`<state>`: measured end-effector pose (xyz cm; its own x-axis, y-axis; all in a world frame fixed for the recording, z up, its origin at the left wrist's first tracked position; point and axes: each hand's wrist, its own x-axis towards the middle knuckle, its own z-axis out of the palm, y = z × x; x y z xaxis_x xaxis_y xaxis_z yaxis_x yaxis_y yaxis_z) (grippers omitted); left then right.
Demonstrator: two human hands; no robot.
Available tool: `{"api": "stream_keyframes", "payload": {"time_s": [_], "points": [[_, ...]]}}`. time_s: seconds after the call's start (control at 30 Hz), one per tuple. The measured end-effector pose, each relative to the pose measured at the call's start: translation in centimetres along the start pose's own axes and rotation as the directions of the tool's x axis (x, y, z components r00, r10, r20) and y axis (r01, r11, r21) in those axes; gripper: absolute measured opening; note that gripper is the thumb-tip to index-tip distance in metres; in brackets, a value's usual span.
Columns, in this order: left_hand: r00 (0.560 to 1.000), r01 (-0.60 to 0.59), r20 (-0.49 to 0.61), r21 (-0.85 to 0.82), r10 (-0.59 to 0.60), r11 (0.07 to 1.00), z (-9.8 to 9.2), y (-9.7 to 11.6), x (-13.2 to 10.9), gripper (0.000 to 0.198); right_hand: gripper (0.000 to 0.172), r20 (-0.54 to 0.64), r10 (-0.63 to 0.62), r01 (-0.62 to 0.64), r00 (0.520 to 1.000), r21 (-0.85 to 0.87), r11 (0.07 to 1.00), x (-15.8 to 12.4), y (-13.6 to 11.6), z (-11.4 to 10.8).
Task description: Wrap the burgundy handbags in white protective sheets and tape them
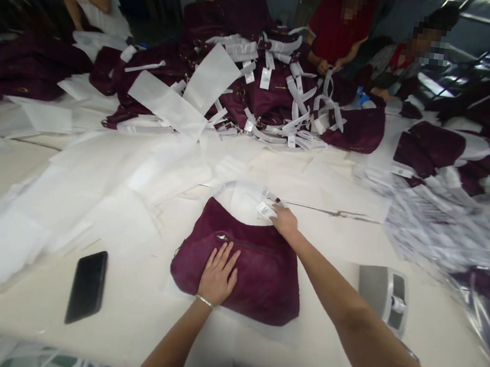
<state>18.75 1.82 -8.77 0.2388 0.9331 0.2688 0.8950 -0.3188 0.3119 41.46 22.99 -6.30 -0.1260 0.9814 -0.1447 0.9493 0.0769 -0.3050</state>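
Note:
A burgundy handbag [260,275] lies flat on the pale table in front of me, its strap end pointing away. My left hand [220,273] rests on the bag's front with fingers stretched out, just below the zipper [246,244]. At the bag's upper right corner, my right hand [285,221] has its fingers closed on a white tag [265,210]. The strap [227,186], wrapped in white material, curves above the bag. White paper shows under the bag's lower edge.
A black phone [87,287] lies to the left, a grey box-shaped device [383,297] to the right. White sheets [92,188] cover the left side. Burgundy bags [274,92] with wrapped straps pile up at the back, where several people stand. Clear plastic bags [453,233] lie at right.

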Motion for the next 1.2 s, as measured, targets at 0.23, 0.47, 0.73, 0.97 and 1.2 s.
{"api": "stream_keyframes", "payload": {"time_s": [0.23,0.47,0.73,0.97,1.2], "points": [[0.999,0.016,0.029,-0.004,-0.016,1.000,0.1,-0.1,0.1,0.057,0.039,-0.281,-0.009,0.091,0.960,0.281,0.955,-1.5,2.9,0.8],[1.000,0.014,0.018,-0.022,-0.014,1.000,0.4,-0.3,0.1,0.056,0.034,-0.292,-0.079,0.206,0.953,0.436,0.876,-2.1,4.5,0.9],[1.000,0.010,0.015,-0.002,-0.010,1.000,0.5,-0.3,0.1,0.055,0.038,-0.151,-0.181,0.202,0.972,0.135,0.970,-1.8,3.4,0.0],[1.000,0.014,0.009,-0.024,-0.014,1.000,0.4,-0.3,0.1,0.055,0.029,0.022,-0.258,0.258,0.966,0.001,0.966,-0.6,1.3,0.1],[1.000,0.018,0.002,-0.032,-0.018,0.999,0.4,-0.3,0.1,0.055,0.039,-0.247,0.174,0.043,0.953,0.681,0.731,-2.1,5.4,0.1]]}}
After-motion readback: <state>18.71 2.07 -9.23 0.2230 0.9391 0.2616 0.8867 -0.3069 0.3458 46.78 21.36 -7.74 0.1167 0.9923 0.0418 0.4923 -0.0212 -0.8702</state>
